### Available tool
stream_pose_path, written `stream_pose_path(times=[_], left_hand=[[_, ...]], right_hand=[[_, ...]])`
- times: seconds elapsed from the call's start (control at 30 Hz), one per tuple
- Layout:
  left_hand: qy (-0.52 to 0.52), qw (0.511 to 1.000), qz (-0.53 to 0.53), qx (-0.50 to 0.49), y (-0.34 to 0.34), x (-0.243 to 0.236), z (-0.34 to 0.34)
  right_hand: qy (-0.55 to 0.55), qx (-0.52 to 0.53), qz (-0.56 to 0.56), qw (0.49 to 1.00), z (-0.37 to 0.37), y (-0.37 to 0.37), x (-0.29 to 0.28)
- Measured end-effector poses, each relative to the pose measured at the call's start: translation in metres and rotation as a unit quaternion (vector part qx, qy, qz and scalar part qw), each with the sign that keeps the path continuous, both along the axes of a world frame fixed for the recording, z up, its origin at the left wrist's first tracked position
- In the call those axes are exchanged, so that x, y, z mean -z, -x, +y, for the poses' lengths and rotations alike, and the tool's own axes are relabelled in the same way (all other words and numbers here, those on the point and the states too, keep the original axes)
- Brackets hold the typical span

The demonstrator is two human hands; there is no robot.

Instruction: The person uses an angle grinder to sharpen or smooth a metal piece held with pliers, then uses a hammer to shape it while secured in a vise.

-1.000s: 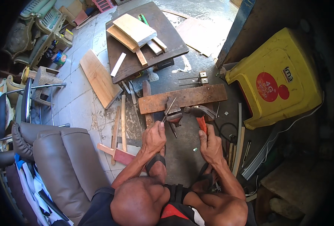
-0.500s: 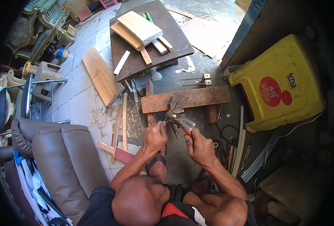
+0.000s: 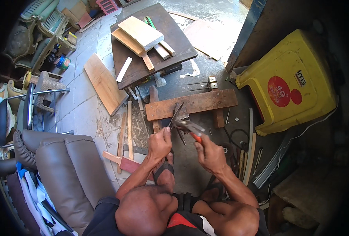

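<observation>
Hammer (image 3: pixel 189 126) beside a slanted metal strip (image 3: pixel 176 113)

The thin metal strip leans across the vise (image 3: pixel 184 112), in front of the seated person, its near end pinched in the left hand (image 3: pixel 160 143); those fingers grasp only that end, probably to steady it while staying clear of the hammer. The right hand (image 3: pixel 212 154) is clenched round the orange handle (image 3: pixel 195 137), with the hammer head just beside the strip; whether the two touch cannot be told. The vise sits at the near edge of a thick wooden plank (image 3: pixel 210 100), which seems to give it a firm base within reach of both hands. Beyond the plank lies a metal fitting (image 3: pixel 212 83) with two rods. Farther left, a dark worktop (image 3: pixel 174 36) carries stacked boards (image 3: pixel 143 31). At left is a brown cushioned seat (image 3: pixel 76 173); at right, a yellow stool (image 3: pixel 292 84) lies tipped.
</observation>
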State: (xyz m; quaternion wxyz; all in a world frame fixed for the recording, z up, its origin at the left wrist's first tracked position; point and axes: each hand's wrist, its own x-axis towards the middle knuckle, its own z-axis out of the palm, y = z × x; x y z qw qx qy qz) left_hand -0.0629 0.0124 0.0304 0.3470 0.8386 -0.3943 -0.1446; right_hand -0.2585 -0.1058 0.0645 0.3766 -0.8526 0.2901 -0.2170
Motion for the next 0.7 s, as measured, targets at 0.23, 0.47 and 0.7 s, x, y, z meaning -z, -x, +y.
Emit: stream_pose_path(times=[0.23, 0.47, 0.7], left_hand=[[0.094, 0.893, 0.436, -0.063, -0.005, -0.020, -0.002], [0.125, 0.813, 0.567, -0.044, 0.003, -0.047, -0.024], [0.128, 0.781, 0.611, -0.027, 0.005, -0.049, -0.024]], right_hand=[[-0.209, 0.167, 0.088, 0.960, 0.005, 0.067, 0.010], [-0.307, 0.106, 0.282, 0.903, 0.076, 0.145, 0.117], [-0.308, -0.005, 0.322, 0.895, 0.080, 0.118, 0.127]])
